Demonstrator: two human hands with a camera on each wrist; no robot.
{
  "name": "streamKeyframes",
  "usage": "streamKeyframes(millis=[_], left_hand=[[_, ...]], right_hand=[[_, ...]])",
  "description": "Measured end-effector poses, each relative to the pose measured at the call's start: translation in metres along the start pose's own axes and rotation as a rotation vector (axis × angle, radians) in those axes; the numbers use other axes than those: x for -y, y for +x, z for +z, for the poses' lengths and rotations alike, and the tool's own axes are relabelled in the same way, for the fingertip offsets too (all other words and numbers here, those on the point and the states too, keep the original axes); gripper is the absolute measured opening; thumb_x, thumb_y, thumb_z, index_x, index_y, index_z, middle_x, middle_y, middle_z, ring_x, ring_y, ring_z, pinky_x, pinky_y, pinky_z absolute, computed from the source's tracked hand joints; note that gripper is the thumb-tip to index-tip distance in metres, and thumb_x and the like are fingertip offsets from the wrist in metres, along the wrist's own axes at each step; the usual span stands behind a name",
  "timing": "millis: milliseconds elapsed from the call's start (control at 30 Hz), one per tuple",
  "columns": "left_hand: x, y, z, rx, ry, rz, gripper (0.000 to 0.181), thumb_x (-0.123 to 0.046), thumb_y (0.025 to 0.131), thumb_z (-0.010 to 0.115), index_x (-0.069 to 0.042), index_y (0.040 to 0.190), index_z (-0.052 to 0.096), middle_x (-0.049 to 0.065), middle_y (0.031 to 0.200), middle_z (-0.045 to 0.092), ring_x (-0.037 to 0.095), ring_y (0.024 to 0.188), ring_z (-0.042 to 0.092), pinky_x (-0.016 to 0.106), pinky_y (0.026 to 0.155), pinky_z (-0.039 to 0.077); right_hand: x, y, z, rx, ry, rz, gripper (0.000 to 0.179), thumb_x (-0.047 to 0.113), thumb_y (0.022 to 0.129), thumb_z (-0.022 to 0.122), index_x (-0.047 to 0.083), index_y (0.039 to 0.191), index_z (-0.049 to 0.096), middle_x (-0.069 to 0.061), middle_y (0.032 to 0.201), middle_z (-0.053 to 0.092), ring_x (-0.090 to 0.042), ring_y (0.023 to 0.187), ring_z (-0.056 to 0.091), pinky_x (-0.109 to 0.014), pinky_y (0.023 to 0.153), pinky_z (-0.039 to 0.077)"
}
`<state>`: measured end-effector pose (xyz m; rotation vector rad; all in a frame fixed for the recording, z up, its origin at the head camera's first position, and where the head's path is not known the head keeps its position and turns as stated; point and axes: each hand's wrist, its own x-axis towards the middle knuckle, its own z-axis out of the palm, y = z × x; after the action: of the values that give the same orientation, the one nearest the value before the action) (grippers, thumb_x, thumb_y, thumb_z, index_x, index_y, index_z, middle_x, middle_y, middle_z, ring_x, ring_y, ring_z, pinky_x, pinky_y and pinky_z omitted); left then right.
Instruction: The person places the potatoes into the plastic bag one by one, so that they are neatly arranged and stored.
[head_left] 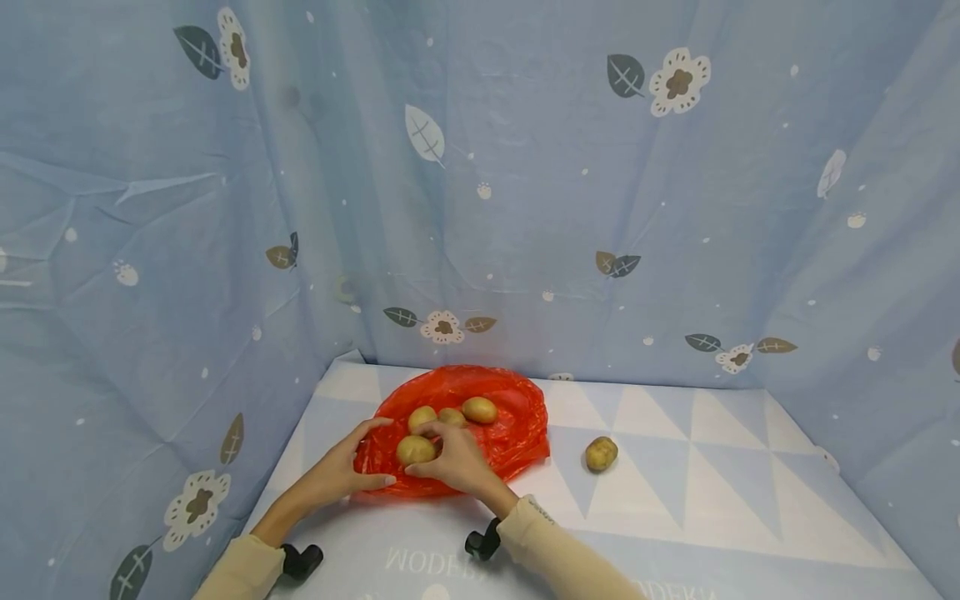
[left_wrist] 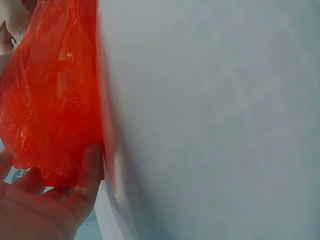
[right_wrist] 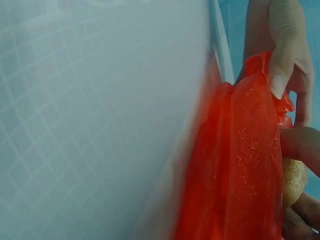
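Observation:
A red plastic bag [head_left: 517,450] lies with its mouth spread wide, several potatoes inside. My left hand [head_left: 341,467] holds the bag's left edge, with the thumb outside, as the left hand [right_wrist: 285,55] in the right wrist view also shows. Over the front of the bag, my right hand [head_left: 461,458] grips a potato [head_left: 415,450] between thumb and fingers. That potato [right_wrist: 294,182] peeks out beside the red film in the right wrist view. Behind it in the bag sit a potato [head_left: 480,409] at the back and others partly covered by my right hand.
One loose potato [head_left: 602,454] lies on the patterned tablecloth [head_left: 720,483], right of the bag. A blue curtain [head_left: 525,208] with leaves and flowers closes off the back and both sides. Black wrist devices [head_left: 302,562] show at both sleeves.

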<state>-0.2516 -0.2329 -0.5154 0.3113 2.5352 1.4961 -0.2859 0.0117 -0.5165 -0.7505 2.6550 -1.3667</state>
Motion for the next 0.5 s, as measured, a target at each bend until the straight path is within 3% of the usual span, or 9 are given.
streamKeyframes(millis=[500], left_hand=[[-0.004,-0.001,0.000,-0.020,0.013,-0.029,0.090,-0.040,0.079,0.090,-0.028,0.153,0.041,0.011,0.158,0.040,0.041,0.143,0.037,0.069,0.108,0.039]], right_hand=[[0.001,0.008,0.011,-0.013,-0.039,0.007,0.052,0.027,0.077,0.093,0.014,0.123,0.071,0.008,0.113,0.069,-0.008,0.099,0.061,-0.028,0.088,0.055]])
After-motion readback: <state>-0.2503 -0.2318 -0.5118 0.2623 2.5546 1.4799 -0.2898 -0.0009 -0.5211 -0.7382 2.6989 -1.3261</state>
